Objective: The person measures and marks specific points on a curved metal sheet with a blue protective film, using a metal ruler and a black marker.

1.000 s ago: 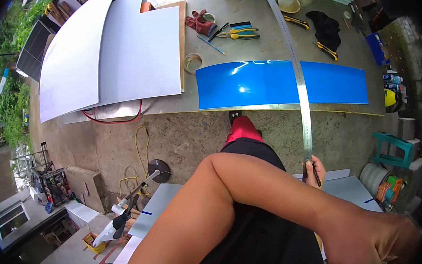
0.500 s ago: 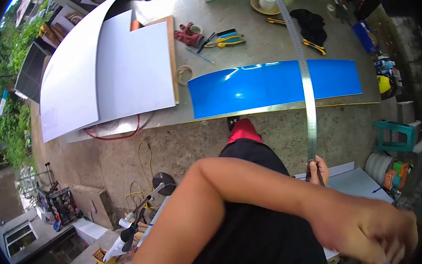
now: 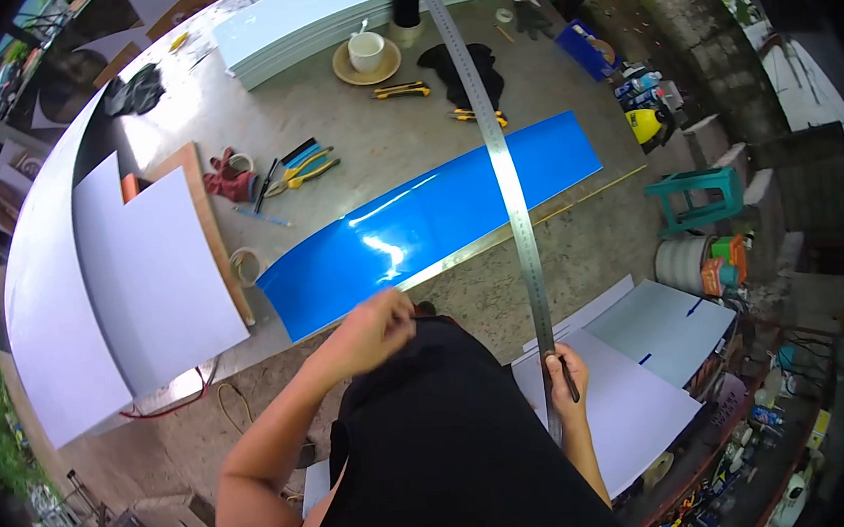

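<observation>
My right hand (image 3: 567,379) is closed around the lower part of a long steel ruler (image 3: 506,177). A slim black pen-like thing (image 3: 570,382) is held in the same hand. From there the ruler runs up across a glossy blue sheet (image 3: 438,222), which lies at the near edge of the table, and over a black cloth (image 3: 456,75). My left hand (image 3: 376,332) hovers at the blue sheet's near edge, in front of my body. Its fingers look curled and smeared by motion; whether they hold anything is hidden.
White sheets (image 3: 145,248) lie on the table's left, with a tape roll (image 3: 245,266), pliers (image 3: 305,169) and red gloves (image 3: 230,177) close by. Farther back are a cutter knife (image 3: 400,91), a cup (image 3: 366,52) and stacked panels (image 3: 321,26). A green stool (image 3: 699,197) stands right.
My left arm has swung from the lower right, across my body, back to the left near the blue sheet. The view has turned; my right hand still grips the ruler.
</observation>
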